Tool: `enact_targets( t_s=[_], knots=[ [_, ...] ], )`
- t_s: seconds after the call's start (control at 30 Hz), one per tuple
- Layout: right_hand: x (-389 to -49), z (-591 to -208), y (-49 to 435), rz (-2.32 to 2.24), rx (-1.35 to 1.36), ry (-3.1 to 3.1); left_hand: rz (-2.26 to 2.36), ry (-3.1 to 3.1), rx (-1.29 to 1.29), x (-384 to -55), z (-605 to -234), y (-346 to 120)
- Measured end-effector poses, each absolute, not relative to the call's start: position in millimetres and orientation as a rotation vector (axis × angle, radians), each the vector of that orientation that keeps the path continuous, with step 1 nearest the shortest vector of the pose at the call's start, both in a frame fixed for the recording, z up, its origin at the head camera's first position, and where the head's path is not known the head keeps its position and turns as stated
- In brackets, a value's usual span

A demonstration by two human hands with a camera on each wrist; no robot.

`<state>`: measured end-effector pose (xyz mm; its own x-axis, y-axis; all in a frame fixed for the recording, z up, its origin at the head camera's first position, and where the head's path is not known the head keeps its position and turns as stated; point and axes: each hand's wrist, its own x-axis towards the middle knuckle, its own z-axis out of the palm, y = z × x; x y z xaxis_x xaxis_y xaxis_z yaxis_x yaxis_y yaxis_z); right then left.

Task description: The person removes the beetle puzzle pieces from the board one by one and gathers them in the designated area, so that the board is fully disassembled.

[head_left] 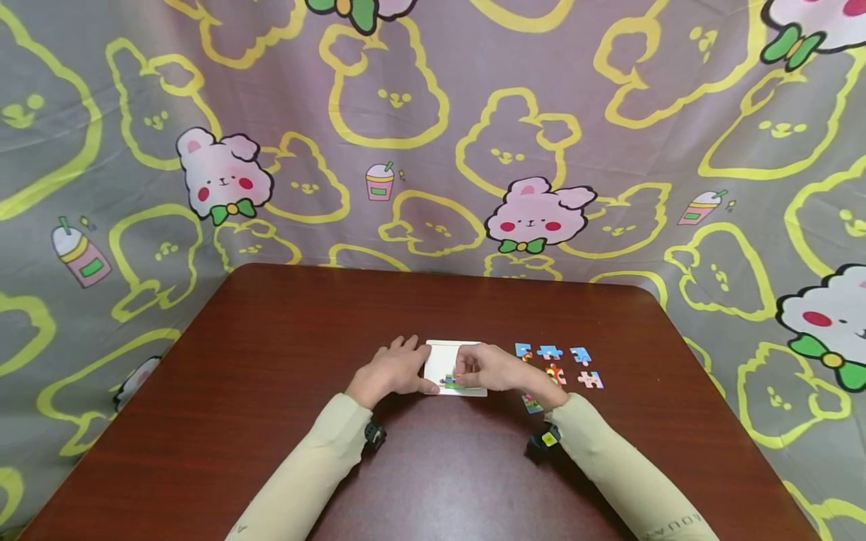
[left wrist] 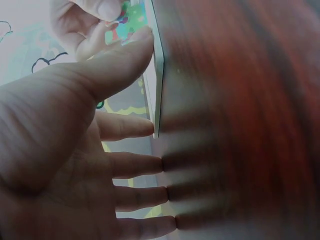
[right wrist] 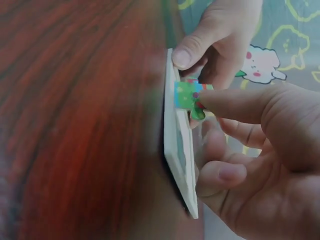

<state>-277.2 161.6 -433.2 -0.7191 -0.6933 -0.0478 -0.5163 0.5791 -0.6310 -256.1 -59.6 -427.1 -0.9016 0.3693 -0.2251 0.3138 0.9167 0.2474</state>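
A white puzzle board [head_left: 441,358] with a thin raised rim lies flat on the table. My right hand [head_left: 492,367] pinches a green jigsaw piece [right wrist: 186,96] with a touch of blue and red at the board's near edge. Its thumb lies over the piece; the other fingers curl above the board. At the board's left side rests my left hand [head_left: 395,368]. Its thumb [left wrist: 127,60] touches the near left corner, the index fingertip meets the left edge, and the remaining straight fingers touch the tabletop. Whether another piece lies under the pinched one, I cannot tell.
Several loose jigsaw pieces lie right of the board, among them a blue one [head_left: 550,352], a pink one [head_left: 591,380] and a green one [head_left: 531,404] partly behind my right wrist. The brown table [head_left: 325,315] ends at a patterned curtain [head_left: 419,173].
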Motion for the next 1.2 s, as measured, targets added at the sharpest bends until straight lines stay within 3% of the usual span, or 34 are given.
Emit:
enact_targets(
  t_s=[1.2],
  knots=[
    [-279.5,-398.3,259.3,-0.892,-0.915,2.42,0.317,2.785,0.517,-254.4,-424.1,-62.3]
  ],
)
